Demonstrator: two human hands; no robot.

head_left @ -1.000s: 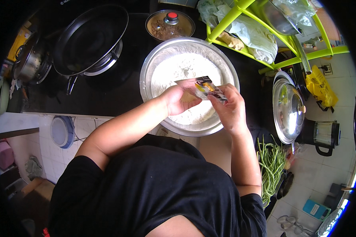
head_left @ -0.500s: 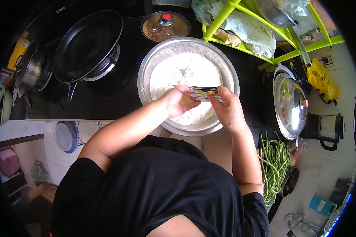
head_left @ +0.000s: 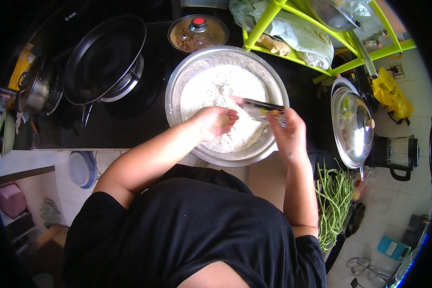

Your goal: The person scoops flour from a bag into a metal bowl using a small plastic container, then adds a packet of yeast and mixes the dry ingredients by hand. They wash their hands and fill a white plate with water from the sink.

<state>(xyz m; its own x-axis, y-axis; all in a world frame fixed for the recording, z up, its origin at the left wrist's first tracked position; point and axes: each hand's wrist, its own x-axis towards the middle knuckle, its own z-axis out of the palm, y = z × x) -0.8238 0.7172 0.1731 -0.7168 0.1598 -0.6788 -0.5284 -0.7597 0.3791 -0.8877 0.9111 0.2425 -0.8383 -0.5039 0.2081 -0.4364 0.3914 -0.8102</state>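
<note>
A wide metal bowl [head_left: 172, 103] of white flour [head_left: 230, 86] stands in front of me. Above its near part, my left hand [head_left: 215, 123] is cupped palm up, fingers curled around a small pale yellowish heap [head_left: 222, 121], which looks like powder or fine grains. My right hand [head_left: 289, 134] grips a small packet [head_left: 261, 109] with a dark edge, a shiny side and yellow marks. The packet tilts over the flour, its free end near my left fingertips. Whether anything is coming out of it, I cannot tell.
At left a black frying pan [head_left: 105, 57] sits tilted on a burner, beside a steel pot [head_left: 39, 91]. Behind the bowl is a glass-lidded pan [head_left: 198, 36]. A green rack [head_left: 264, 26], a lidded metal pan [head_left: 353, 125] and long green beans [head_left: 333, 201] are at right.
My right hand has drawn the packet to the right, away from my left hand, and tilted it. My left hand has let go of the packet and turned palm up, showing the pale heap.
</note>
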